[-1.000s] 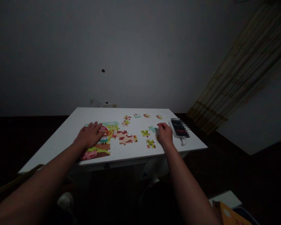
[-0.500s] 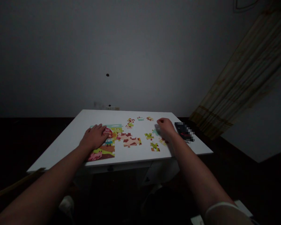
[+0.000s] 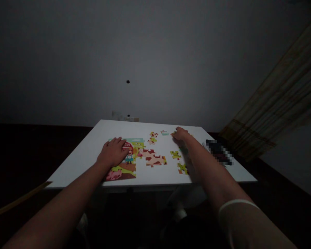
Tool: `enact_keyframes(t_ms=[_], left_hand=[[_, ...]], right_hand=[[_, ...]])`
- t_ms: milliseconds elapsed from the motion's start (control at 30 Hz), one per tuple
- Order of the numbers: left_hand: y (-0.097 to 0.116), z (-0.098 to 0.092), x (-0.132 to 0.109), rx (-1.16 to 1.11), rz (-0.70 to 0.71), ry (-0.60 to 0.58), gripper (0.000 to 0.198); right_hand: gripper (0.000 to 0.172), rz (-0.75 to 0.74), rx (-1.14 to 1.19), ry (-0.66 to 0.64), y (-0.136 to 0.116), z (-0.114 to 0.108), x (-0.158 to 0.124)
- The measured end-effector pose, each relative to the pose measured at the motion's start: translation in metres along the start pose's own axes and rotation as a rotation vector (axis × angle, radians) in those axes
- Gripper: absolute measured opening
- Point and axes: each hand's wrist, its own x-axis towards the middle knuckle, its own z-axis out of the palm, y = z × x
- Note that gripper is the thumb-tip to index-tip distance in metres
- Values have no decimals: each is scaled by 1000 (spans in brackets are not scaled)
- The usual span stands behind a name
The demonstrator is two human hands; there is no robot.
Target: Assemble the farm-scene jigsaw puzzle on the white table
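Note:
My left hand (image 3: 114, 153) lies flat with fingers spread on the assembled farm picture of a jigsaw puzzle (image 3: 124, 162) on a white table (image 3: 80, 162). A joined cow section (image 3: 155, 159) sits to its right. My right hand (image 3: 180, 133) reaches to the far side of the table with fingers curled over a loose piece there; what it grips is hidden. Loose pieces lie near it: a teal one (image 3: 165, 132), two small ones (image 3: 152, 137), a green one (image 3: 175, 154) and another (image 3: 182, 168) beside my forearm.
A dark, pixelated phone-like object (image 3: 219, 151) lies near the table's right edge. A grey wall with a socket (image 3: 131, 119) stands behind the table. A striped curtain (image 3: 280, 103) hangs on the right. The floor around is dark.
My right hand has moved from the near right of the table, by the phone-like object, out to the far pieces. My left hand stays flat on the puzzle. The view shifted a little.

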Motion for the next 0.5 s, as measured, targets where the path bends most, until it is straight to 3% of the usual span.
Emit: enact_keyframes(t_ms=[133, 233, 333, 500], left_hand=[[0, 1, 0, -23, -7, 8, 69], [2, -1, -1, -44, -15, 11, 67], [5, -5, -3, -57, -22, 7, 67], [8, -9, -5, -68, -26, -3, 69]], right_hand=[[27, -73, 191, -61, -6, -17, -28], [23, -147, 577, -24, -14, -19, -70], [30, -180, 1034, -5, -25, -11, -119], [61, -176, 1223, -90, -50, 6, -188]])
